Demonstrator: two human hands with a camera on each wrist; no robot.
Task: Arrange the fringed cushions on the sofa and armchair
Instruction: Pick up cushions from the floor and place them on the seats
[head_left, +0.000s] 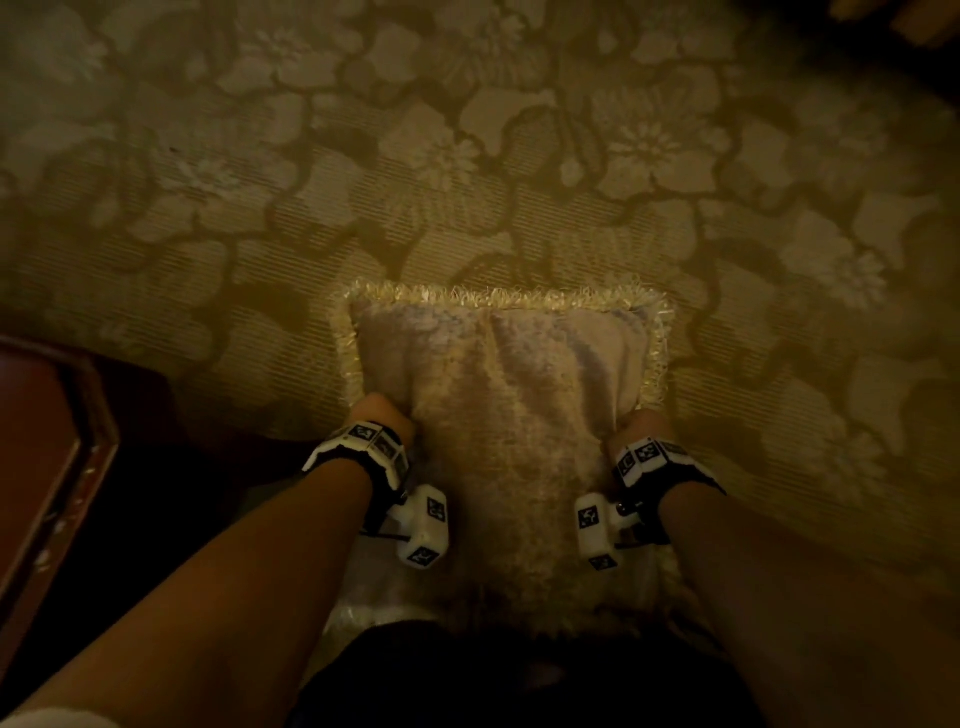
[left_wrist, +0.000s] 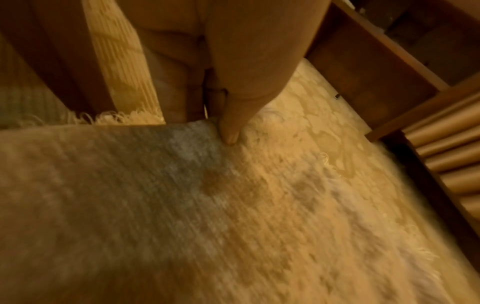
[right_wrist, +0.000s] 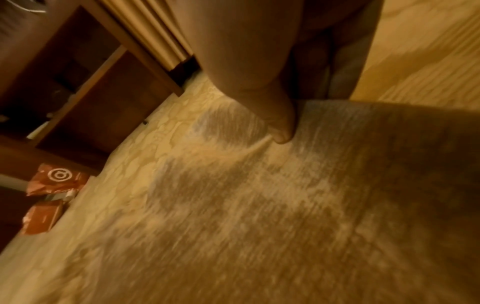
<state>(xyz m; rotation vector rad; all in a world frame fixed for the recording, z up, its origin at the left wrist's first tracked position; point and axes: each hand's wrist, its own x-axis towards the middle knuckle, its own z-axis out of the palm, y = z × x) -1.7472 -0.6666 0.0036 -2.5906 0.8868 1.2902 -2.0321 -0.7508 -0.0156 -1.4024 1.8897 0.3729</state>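
A beige plush cushion with a pale fringe round its edge is held out in front of me over the floral upholstery. My left hand grips its left side and my right hand grips its right side. In the left wrist view the thumb presses into the cushion while the fingers curl behind it. The right wrist view shows the thumb dug into the cushion the same way. The cushion's near edge is hidden by my body.
A dark wooden furniture edge stands at the lower left. Wooden shelving and pleated fabric show in the wrist views. Red packets lie on a surface at the left of the right wrist view.
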